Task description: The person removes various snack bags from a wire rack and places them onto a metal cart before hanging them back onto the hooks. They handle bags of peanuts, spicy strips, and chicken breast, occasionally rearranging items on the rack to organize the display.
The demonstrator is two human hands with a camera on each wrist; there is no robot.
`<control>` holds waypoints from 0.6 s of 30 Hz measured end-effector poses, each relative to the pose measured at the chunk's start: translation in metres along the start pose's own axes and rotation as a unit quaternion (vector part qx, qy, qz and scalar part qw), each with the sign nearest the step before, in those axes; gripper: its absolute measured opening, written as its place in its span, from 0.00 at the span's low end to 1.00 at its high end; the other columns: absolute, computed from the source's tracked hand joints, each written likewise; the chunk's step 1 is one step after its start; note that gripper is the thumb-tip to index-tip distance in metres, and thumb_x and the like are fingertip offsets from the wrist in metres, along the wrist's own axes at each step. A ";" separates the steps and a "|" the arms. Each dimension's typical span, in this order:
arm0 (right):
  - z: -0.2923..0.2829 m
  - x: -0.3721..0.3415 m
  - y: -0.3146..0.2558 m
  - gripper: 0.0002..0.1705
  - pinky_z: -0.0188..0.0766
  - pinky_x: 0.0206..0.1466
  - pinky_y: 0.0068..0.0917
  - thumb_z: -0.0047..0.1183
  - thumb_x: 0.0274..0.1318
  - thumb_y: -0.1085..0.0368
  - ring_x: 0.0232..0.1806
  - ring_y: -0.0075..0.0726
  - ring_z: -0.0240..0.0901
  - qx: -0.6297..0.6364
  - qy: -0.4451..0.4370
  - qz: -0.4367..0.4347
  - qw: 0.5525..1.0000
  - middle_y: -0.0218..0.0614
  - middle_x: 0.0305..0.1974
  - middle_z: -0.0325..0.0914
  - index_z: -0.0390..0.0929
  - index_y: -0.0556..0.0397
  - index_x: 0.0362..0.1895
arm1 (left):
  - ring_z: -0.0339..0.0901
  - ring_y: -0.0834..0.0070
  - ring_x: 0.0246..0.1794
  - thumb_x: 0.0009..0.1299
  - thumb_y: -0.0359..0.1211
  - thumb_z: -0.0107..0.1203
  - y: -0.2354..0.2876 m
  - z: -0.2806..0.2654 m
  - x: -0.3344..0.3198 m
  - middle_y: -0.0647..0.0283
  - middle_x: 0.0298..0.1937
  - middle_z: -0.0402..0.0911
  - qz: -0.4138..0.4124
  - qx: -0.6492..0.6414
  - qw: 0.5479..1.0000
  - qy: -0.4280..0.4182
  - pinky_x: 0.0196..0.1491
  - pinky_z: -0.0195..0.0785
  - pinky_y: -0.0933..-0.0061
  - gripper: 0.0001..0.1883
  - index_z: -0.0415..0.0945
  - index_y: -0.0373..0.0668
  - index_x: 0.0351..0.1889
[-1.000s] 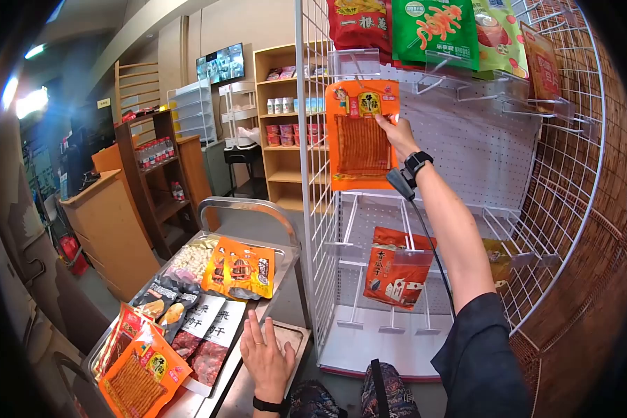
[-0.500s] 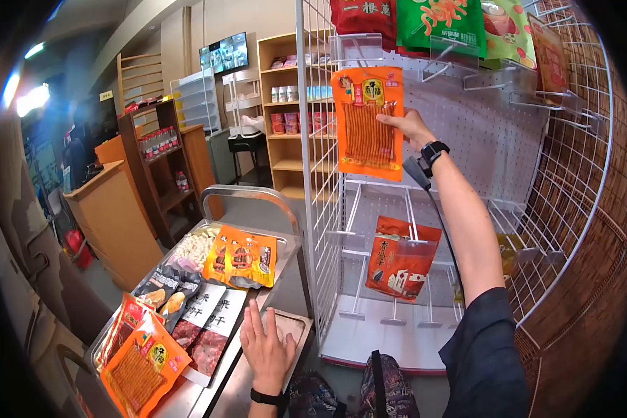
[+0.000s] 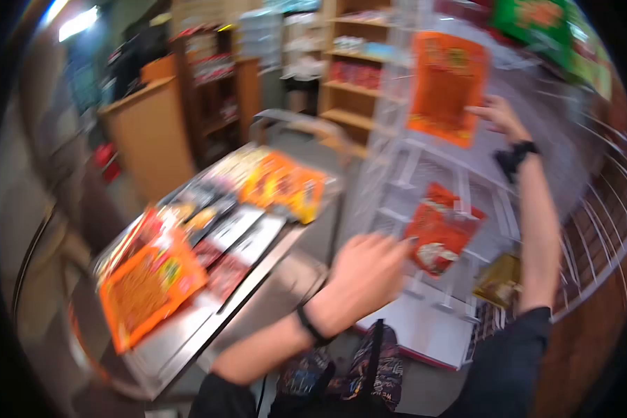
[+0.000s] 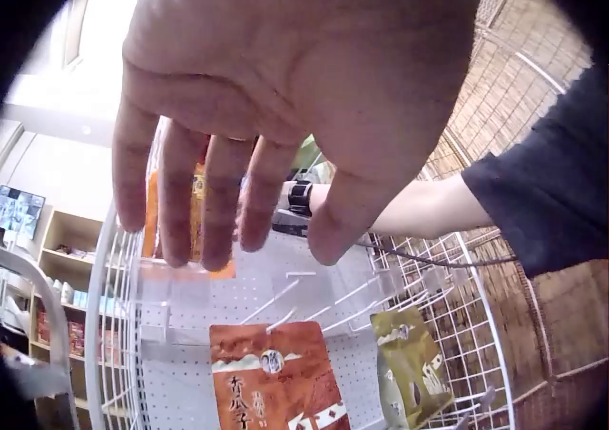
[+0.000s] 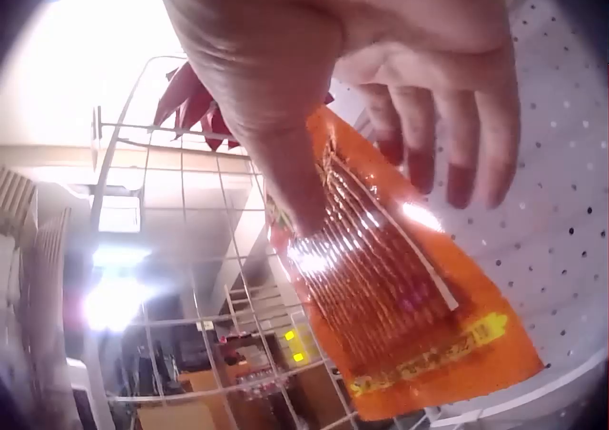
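Observation:
An orange snack packet [image 3: 447, 90] with brown strips showing through its window hangs upright at the left side of the white rack. At its right edge is my right hand [image 3: 501, 118]. In the right wrist view the thumb [image 5: 290, 178] overlaps the packet's front, while the fingers [image 5: 461, 145] hang loose and spread beside it. My left hand [image 3: 369, 279] is raised in front of the rack, blurred in the head view. The left wrist view shows its fingers [image 4: 217, 202] loosely extended and holding nothing. Beyond it hangs a red seed packet [image 4: 276, 378].
A metal cart [image 3: 285, 279] at the left carries several snack packets, including another orange packet [image 3: 153, 285]. A gold-green packet [image 3: 500, 279] hangs low on the rack. Green packaging [image 3: 536, 28] is above. Wire mesh [image 3: 599, 237] closes the rack's right side.
The left hand has left the cart's edge and risen rightward toward the rack. The head view has swung left and down. The right thumb no longer reaches as far over the orange packet.

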State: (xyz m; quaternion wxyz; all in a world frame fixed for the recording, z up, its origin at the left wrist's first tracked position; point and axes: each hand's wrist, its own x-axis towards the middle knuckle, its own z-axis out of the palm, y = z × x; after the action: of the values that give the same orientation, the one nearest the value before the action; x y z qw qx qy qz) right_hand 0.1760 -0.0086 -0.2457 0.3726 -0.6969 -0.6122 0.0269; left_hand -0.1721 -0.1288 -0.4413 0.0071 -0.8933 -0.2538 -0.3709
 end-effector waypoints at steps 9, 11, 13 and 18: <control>-0.006 -0.010 0.043 0.18 0.56 0.20 0.23 0.62 0.47 0.59 0.18 0.19 0.57 -0.179 0.116 -0.113 0.970 0.25 0.16 0.58 0.65 0.53 0.22 | 0.79 0.53 0.34 0.56 0.31 0.53 -0.107 -0.097 0.011 0.51 0.28 0.79 -0.111 0.138 0.969 -0.172 0.38 0.72 0.57 0.08 0.79 0.41 0.33; -0.002 -0.036 0.029 0.16 0.55 0.20 0.21 0.60 0.48 0.61 0.17 0.17 0.57 -0.152 0.073 -0.041 0.985 0.24 0.15 0.58 0.66 0.54 0.21 | 0.78 0.56 0.39 0.61 0.30 0.51 -0.143 -0.144 -0.018 0.51 0.34 0.80 -0.125 0.193 0.923 -0.309 0.41 0.71 0.57 0.09 0.79 0.41 0.38; -0.002 -0.043 0.043 0.17 0.57 0.16 0.22 0.55 0.57 0.54 0.16 0.19 0.61 -0.189 0.046 -0.092 0.977 0.28 0.16 0.60 0.67 0.51 0.25 | 0.78 0.57 0.40 0.63 0.36 0.54 -0.186 -0.177 -0.057 0.50 0.36 0.80 -0.149 0.130 0.888 -0.414 0.44 0.69 0.60 0.13 0.78 0.40 0.42; 0.014 -0.114 -0.043 0.17 0.62 0.24 0.21 0.62 0.52 0.56 0.19 0.19 0.65 -0.140 -0.044 -0.163 0.976 0.30 0.16 0.72 0.78 0.60 0.27 | 0.75 0.60 0.53 0.49 0.59 0.67 -0.220 -0.222 -0.128 0.51 0.51 0.77 -0.489 0.182 0.704 -0.482 0.51 0.68 0.67 0.44 0.69 0.38 0.56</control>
State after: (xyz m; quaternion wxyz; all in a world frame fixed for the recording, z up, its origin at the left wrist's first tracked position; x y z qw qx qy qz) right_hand 0.1045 -0.1025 -0.2798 0.2434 -0.6311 -0.7311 -0.0890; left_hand -0.4954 -0.0389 -0.4042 -0.1366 -0.6821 -0.6862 0.2123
